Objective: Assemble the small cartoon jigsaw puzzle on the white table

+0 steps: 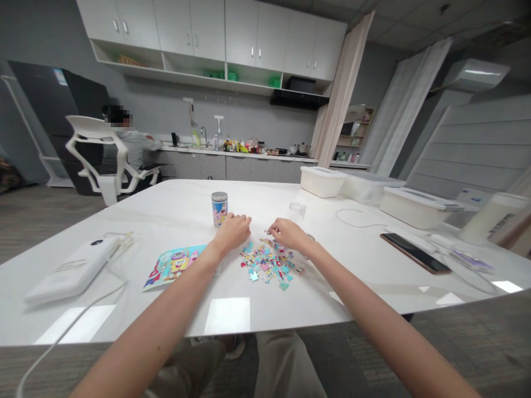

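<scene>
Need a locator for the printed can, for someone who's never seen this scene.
On the big white table, find the camera wearer's left hand, beside the heap of jigsaw pieces. Just past that hand, to its left, stands the blue, cartoon-printed can. Its silver lid and upright shape set it apart from the cartoon sheet lying nearer the camera.

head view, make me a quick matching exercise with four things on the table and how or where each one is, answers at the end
Things
1. puzzle pieces
2. cartoon sheet
3. can
4. phone

Places and states
A. lying to the right of the right forearm
B. partly hidden by the left forearm
C. in a loose heap between the two forearms
D. standing upright, silver lid on top

Right pairs: 1-C, 2-B, 3-D, 4-A
</scene>
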The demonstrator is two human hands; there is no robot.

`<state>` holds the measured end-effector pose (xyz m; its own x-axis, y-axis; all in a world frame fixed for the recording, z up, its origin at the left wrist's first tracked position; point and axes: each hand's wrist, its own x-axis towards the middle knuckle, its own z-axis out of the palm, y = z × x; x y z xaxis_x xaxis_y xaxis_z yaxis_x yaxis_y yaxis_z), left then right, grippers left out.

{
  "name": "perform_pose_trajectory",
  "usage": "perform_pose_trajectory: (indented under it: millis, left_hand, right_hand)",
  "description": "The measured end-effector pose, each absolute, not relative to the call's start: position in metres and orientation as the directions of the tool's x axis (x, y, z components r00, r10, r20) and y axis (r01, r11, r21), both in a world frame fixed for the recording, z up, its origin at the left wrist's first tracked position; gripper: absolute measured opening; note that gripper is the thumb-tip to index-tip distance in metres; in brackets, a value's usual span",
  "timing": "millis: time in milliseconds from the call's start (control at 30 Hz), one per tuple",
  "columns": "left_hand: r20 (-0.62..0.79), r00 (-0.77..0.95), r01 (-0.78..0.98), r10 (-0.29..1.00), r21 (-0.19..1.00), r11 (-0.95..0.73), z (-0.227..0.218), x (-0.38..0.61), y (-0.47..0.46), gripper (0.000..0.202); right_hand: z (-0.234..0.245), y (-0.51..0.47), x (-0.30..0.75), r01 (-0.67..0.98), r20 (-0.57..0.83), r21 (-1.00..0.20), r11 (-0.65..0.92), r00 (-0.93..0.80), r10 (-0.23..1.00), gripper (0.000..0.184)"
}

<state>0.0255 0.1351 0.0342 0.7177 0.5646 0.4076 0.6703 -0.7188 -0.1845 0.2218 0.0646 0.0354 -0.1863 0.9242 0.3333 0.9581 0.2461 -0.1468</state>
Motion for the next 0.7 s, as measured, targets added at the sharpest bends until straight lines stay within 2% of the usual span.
perform_pose_trajectory:
  millis: [133, 267, 400, 700]
  left_hand:
    - [0.283, 0.819, 0.566, 0.499, -0.254, -0.784, 0.026, 0.016, 0.137, 0.02]
    - [0.152, 0.89, 0.455, 0.43, -0.215, -0.864, 0.025, 0.017, 0.132, 0.019]
    - [0.163, 0.897, 0.434, 0.412, -0.142, -0.89, 0.026, 0.021, 0.127, 0.018]
    - [0.176, 0.855, 0.495, 0.488, 0.008, -0.869, 0.022, 0.016, 0.128, 0.021]
  right_hand:
    - [0.024, 0.09, 0.208, 0.946, 0.349, -0.163, 0.28, -0.21, 0.913, 0.026]
    - [0.01, 0.093, 0.205, 0.904, 0.379, -0.275, 0.327, -0.21, 0.901, 0.024]
    - [0.008, 0.085, 0.21, 0.878, 0.385, -0.352, 0.324, -0.179, 0.905, 0.02]
    - [0.003, 0.087, 0.224, 0.802, 0.375, -0.51, 0.311, -0.118, 0.92, 0.02]
